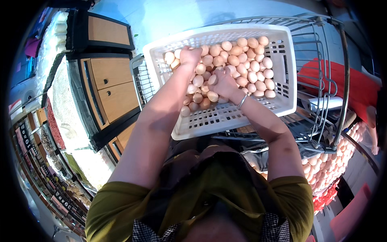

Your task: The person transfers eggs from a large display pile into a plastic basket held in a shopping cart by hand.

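Note:
A white slatted plastic crate (211,119) holds many brown and pinkish eggs (242,68) and rests on a metal wire shopping cart (320,81). My left hand (191,57) reaches in at the crate's far left part, fingers bent down among the eggs; what it holds there is hidden. My right hand (223,81), with a silver bracelet at the wrist, is near the middle of the pile. Its fingers are curled around an egg (213,80).
Wooden drawer cabinets (113,87) stand to the left, beside bins of grains (68,106) with price signs. At the right lies a large heap of eggs (329,169), with red netting below. Another person's arm (372,130) shows at the right edge, near red cloth.

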Demonstrator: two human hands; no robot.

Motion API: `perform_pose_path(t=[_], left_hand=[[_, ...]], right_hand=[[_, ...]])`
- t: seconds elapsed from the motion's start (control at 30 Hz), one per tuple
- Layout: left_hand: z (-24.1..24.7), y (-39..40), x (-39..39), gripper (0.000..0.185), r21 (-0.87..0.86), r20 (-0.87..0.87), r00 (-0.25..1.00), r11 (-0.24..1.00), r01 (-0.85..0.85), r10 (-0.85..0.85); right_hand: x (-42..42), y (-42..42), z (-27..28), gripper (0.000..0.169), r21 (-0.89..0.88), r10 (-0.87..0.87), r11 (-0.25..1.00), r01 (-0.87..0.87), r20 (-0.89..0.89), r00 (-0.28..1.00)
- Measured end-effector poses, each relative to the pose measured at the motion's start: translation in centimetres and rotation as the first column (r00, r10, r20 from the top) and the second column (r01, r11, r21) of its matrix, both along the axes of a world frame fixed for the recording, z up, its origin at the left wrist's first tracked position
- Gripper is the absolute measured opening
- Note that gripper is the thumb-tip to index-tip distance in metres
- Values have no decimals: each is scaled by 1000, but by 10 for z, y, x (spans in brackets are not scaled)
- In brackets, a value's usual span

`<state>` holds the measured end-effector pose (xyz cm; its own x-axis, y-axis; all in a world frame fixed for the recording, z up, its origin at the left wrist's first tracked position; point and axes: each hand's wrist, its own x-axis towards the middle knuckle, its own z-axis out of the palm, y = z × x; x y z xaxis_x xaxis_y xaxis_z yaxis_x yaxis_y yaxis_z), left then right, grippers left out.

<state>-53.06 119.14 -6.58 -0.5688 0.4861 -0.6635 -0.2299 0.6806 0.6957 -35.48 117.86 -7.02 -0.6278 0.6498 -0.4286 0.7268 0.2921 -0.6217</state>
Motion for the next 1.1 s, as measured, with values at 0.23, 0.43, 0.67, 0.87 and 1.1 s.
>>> perform_pose_path(t=[0.23,0.43,0.67,0.87,1.1], left_hand=[[1,-37,-5,15,-289,125,870,822,491,-476],[-4,-83,38,53,-668,-240,180,296,683,-954],[3,-68,55,76,-753,-61,113,120,647,-992],[8,-75,40,60,-688,-23,139,117,717,-990],[-6,-70,35,52,-668,5,146,105,737,-989]], right_hand=[[-20,54,-10,51,-430,150,894,-124,26,988],[-18,73,-40,42,-378,486,791,-480,-88,869],[-28,80,-11,54,-690,363,701,-184,123,924],[-24,82,28,58,-629,372,751,-200,153,915],[-24,74,-12,50,-599,350,760,-250,53,935]])
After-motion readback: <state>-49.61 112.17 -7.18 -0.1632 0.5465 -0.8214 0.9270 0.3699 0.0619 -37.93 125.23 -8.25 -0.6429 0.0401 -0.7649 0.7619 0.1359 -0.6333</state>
